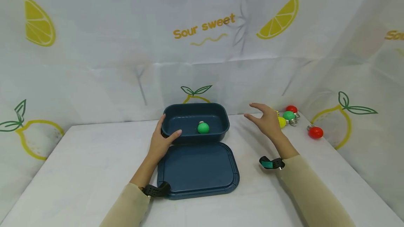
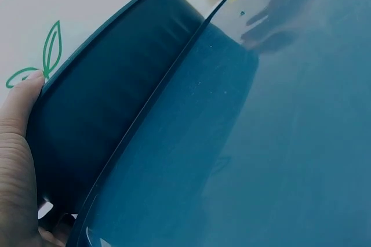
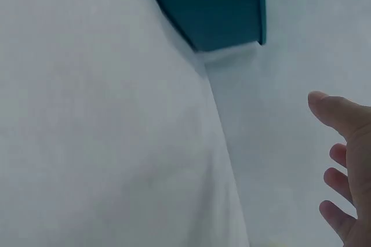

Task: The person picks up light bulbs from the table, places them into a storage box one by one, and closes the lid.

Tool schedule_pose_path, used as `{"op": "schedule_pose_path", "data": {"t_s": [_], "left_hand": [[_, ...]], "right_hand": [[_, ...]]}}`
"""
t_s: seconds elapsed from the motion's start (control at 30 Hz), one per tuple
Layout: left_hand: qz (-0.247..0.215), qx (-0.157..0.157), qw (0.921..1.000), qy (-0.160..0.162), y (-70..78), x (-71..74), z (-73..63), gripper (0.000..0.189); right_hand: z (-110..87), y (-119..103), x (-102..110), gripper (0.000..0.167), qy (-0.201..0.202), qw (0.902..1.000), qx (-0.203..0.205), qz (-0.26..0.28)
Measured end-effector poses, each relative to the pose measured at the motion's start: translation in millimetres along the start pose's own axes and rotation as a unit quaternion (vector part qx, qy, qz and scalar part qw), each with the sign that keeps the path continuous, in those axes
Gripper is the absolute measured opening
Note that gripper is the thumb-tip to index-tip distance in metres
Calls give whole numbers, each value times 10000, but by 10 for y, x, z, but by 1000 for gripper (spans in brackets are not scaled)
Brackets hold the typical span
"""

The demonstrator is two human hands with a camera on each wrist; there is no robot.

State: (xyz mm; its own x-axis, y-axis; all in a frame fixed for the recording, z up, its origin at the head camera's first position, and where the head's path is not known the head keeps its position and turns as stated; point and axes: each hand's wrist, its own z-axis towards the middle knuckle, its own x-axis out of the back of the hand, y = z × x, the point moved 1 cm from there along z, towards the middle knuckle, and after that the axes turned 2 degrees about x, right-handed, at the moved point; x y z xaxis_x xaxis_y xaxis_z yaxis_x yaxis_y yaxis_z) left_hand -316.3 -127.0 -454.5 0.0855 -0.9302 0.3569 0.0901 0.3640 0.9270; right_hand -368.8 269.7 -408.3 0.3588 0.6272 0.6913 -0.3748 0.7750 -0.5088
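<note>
A dark blue rectangular box (image 1: 217, 137) stands at the back of the table. My left hand (image 1: 159, 142) grips its left end, thumb over the front rim and fingers around the side. In the left wrist view the thumb of that hand (image 2: 17, 142) lies along the rim of the box (image 2: 110, 84). Inside rests a green bulb-shaped ball (image 1: 203, 127) with a silvery cap. Right of the box, my right hand (image 1: 267, 121) hovers with thumb and fingers spread apart, holding nothing. Close beside it are a yellow bulb (image 1: 282, 122) and a green bulb (image 1: 288, 115).
A flat dark blue lid (image 1: 199, 169) lies on the table directly before the box. Red bulbs (image 1: 315, 132) lie at the right, one apart from the cluster. A white lemon-printed sheet (image 1: 120, 90) hangs behind the table.
</note>
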Motion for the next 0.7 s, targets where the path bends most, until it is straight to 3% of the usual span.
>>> {"op": "schedule_pose_path", "data": {"t_s": [0.27,0.57,0.7], "left_hand": [[-31,-23,10000,-9,-8,-3,-3,96],[-19,-164,9999,0,7,-17,6,96],[4,-133,9999,34,17,-8,-7,96]], "right_hand": [[-148,210,206,54,41,9991,-423,-11],[-389,620,200,52,1367,9902,-273,-110],[-416,707,183,54,1446,9883,-481,14]]}}
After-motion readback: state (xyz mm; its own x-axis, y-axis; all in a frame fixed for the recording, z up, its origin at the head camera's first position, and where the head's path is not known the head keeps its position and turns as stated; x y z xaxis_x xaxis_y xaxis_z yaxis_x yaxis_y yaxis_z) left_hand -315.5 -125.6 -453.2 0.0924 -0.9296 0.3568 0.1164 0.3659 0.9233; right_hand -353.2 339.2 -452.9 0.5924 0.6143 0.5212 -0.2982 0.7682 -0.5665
